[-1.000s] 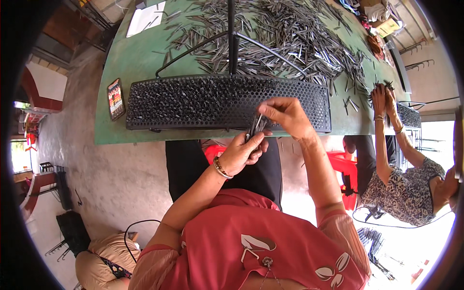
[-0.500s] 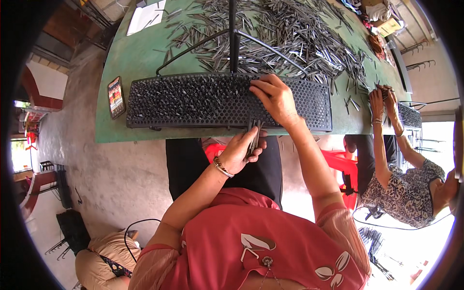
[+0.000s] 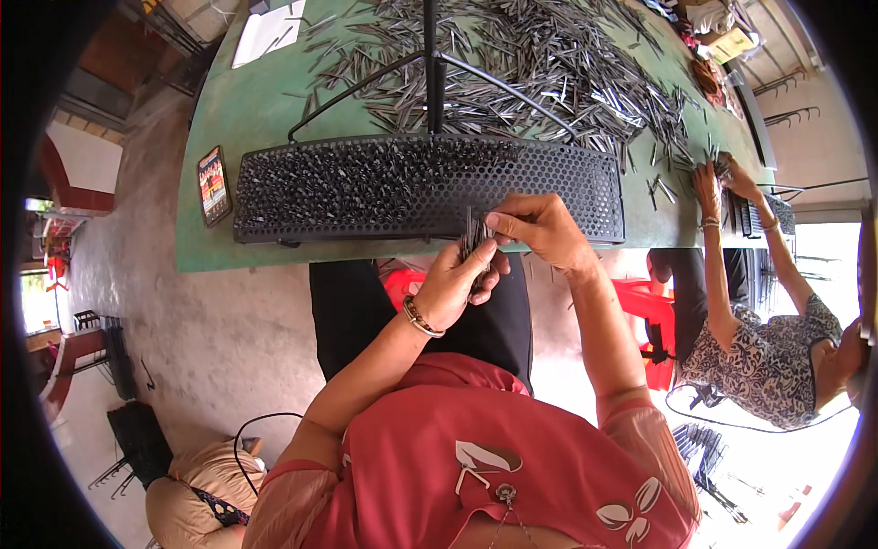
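Note:
My left hand (image 3: 465, 276) is closed round a bundle of thin dark metal strips (image 3: 473, 232), their ends poking up past the fingers. Right beside it, my right hand (image 3: 541, 232) has thumb and fingers pinched at the bundle's upper end. Both hands are just in front of a long black perforated rack (image 3: 558, 197) at the table's near edge. Many upright strips (image 3: 338, 188) fill the rack's holes on the left and along the top; holes at the right and lower middle show bare.
A heap of loose strips (image 3: 585, 69) covers the far part of the green table (image 3: 215, 247). Black rods (image 3: 434, 91) rise behind the rack. A phone (image 3: 214, 186) lies at left, white paper (image 3: 268, 35) beyond. At right, a co-worker's hands (image 3: 722, 188) work at another rack.
My right hand has come down from the rack's upper holes to the bundle in my left hand. My left hand has hardly moved. The co-worker's hands have shifted slightly.

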### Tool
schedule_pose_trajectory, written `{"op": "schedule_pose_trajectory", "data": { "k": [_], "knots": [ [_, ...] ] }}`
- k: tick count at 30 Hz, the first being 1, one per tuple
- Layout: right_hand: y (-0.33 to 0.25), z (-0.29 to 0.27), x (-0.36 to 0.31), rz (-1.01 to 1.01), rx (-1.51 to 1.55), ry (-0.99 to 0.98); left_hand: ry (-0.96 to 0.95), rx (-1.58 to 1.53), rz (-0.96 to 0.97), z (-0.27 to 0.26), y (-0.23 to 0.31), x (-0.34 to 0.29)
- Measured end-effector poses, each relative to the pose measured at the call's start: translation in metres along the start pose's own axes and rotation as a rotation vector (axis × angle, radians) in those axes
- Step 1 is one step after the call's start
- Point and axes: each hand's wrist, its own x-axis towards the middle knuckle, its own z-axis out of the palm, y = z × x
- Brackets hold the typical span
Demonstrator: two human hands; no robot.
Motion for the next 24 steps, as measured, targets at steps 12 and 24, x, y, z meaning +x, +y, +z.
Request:
{"op": "schedule_pose_trajectory", "data": {
  "k": [12, 24],
  "knots": [
    [-0.001, -0.002, 0.032, -0.192, -0.087, 0.519, 0.019, -0.108, -0.079, -0.009, -0.013, 0.007],
    [0.018, 0.006, 0.055, -0.683, -0.711, 0.528, 0.096, -0.063, -0.185, -0.008, -0.008, 0.005]
  ]
}}
